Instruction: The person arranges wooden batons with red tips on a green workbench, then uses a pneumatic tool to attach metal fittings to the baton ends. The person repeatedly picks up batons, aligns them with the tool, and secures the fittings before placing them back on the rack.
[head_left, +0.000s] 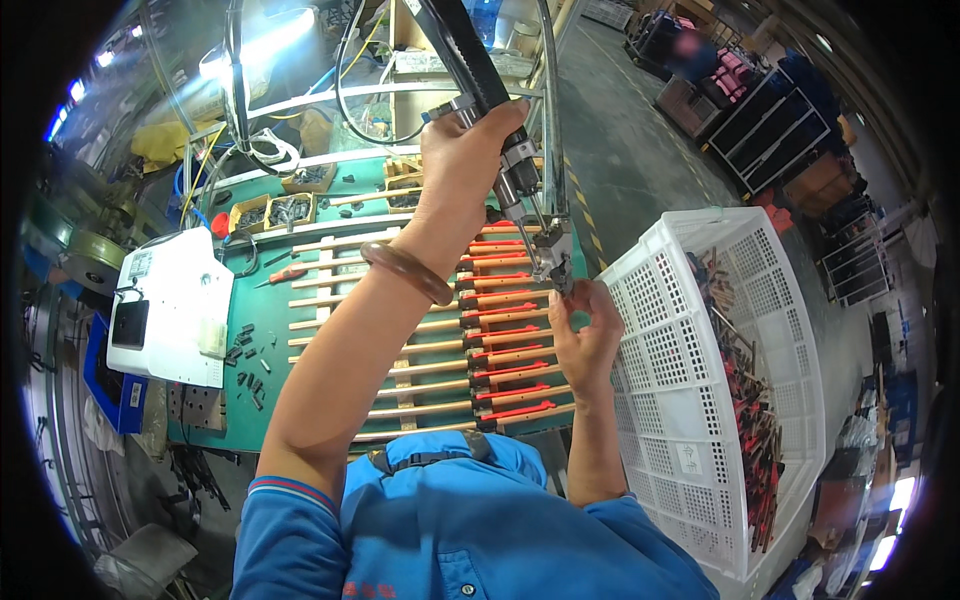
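My left hand point(462, 160) grips a black and silver powered screwdriver point(490, 95) that hangs from above, its bit pointing down at the right end of a row of parts. Those wooden-handled parts with red pieces point(500, 330) lie side by side on a green work surface point(265, 330). My right hand point(585, 335) pinches a small metal piece at the driver's tip, by the ends of the parts. A brown bangle point(405, 270) sits on my left wrist.
A white perforated crate point(700, 400) at the right holds several finished red and wood parts. A white box-shaped device point(170, 305) sits at the left. Small trays of screws point(275, 210) stand at the back, and loose dark screws point(250, 365) lie on the green surface.
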